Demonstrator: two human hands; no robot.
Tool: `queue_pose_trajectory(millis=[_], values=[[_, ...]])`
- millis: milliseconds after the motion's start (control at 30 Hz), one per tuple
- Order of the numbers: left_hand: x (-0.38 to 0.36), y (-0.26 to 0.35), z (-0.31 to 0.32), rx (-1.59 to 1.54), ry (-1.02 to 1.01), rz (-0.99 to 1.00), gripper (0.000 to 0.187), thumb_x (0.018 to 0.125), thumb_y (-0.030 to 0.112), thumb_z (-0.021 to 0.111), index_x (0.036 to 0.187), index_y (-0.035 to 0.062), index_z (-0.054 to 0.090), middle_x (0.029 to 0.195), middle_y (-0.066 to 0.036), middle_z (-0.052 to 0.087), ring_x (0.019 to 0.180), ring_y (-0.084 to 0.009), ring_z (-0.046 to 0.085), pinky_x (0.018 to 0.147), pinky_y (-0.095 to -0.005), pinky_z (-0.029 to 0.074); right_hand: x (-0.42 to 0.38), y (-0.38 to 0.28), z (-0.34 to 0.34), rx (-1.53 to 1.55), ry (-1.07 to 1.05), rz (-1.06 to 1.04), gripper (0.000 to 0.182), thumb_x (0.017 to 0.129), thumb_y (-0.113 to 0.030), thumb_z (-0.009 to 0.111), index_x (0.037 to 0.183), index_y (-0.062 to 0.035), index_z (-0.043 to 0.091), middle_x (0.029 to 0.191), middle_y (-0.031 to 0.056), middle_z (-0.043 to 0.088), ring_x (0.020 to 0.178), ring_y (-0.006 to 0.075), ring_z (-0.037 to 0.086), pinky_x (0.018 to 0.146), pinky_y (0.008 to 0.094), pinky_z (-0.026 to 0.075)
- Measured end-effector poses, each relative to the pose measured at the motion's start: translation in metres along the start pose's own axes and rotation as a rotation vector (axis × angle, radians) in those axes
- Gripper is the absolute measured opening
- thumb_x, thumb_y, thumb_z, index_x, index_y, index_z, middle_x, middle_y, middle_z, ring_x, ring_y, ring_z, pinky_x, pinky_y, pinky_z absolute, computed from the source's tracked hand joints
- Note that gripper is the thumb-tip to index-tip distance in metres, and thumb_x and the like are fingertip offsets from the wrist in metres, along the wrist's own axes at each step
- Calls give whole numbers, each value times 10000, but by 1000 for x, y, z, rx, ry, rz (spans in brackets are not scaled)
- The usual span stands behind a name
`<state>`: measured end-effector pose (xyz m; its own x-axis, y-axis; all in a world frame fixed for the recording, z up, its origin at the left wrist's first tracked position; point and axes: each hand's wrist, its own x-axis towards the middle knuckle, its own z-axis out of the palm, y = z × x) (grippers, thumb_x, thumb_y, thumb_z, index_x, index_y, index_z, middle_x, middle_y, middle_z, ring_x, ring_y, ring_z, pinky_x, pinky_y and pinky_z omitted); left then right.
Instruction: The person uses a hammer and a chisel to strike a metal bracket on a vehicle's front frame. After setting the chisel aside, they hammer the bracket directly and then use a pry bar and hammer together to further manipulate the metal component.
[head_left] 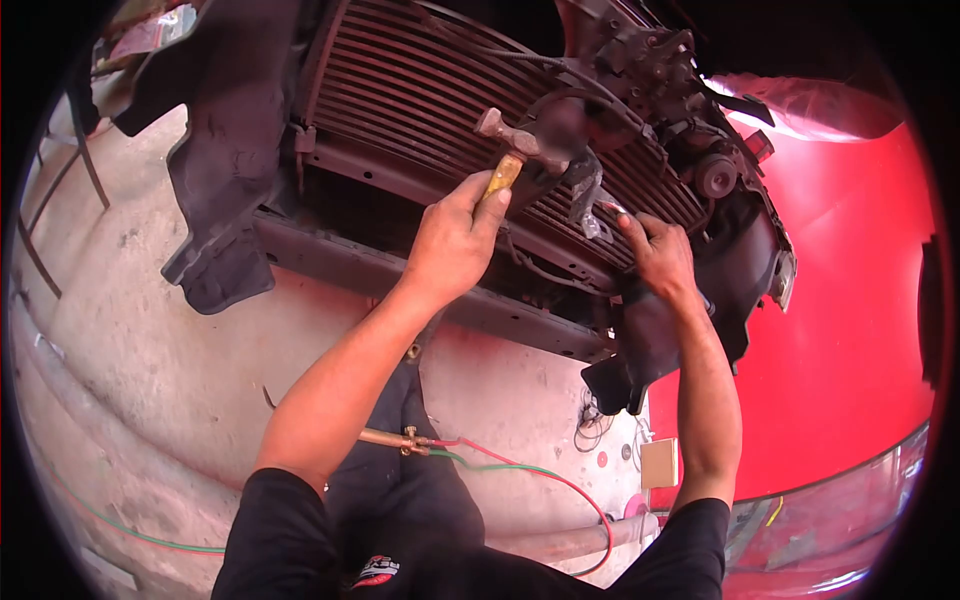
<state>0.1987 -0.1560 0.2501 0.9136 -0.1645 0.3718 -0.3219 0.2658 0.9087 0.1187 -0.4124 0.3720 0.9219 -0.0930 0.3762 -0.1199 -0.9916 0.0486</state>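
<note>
My left hand (455, 238) is wrapped round the wooden handle of a hammer (515, 138), whose metal head is in front of the slatted radiator (420, 90). To the right, my right hand (660, 255) has its thumb and fingers pinched at the lower end of a bent metal bracket (585, 195). Whatever small piece lies between those fingertips is too small to name. The hammer head is close to the bracket's upper part; whether they touch cannot be made out.
A dark crossbeam (450, 300) runs below the radiator. Black plastic panels (225, 170) flank it. At right is a red car panel (830, 330). Low in view are a brass torch (385, 438) with red and green hoses, and a small box (659, 464).
</note>
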Motion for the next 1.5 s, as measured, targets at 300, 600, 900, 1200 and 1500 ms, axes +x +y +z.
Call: queue_pose_trajectory(millis=[300,600,900,1200,1500], values=[[6,-5,-2,92,-37,98,364,1043,308,536,1250,20,616,761,-107,635,699,-193,623,685,-364,505,1,1,3,30,11,4,635,960,-606,544,834,2,683,702,283,593,745,492,582,674,514,444],[3,-4,-11,44,-7,21,356,1034,299,555,1238,14,618,826,-176,677,757,-300,669,717,-384,514,-10,6,4,141,40,-50,606,1004,-536,529,825,39,600,619,168,448,606,234,389,590,406,394],[1,3,-6,26,-81,-3,338,1031,285,551,1220,14,620,839,-203,670,781,-361,669,742,-403,515,-17,-6,-5,108,-2,51,629,989,-573,531,830,27,634,645,199,499,642,328,463,611,436,418],[-2,16,-9,17,7,6,356,1036,294,545,1250,16,605,782,-180,658,729,-339,659,714,-392,512,-16,-9,-2,89,-7,72,658,971,-611,523,810,12,660,668,258,566,685,465,548,647,489,441],[-7,20,-8,-91,16,-174,339,1030,290,562,1239,28,614,807,-179,665,753,-338,668,726,-387,520,-18,-13,-6,86,3,95,660,966,-617,525,807,8,666,672,258,576,699,471,558,663,492,443]])
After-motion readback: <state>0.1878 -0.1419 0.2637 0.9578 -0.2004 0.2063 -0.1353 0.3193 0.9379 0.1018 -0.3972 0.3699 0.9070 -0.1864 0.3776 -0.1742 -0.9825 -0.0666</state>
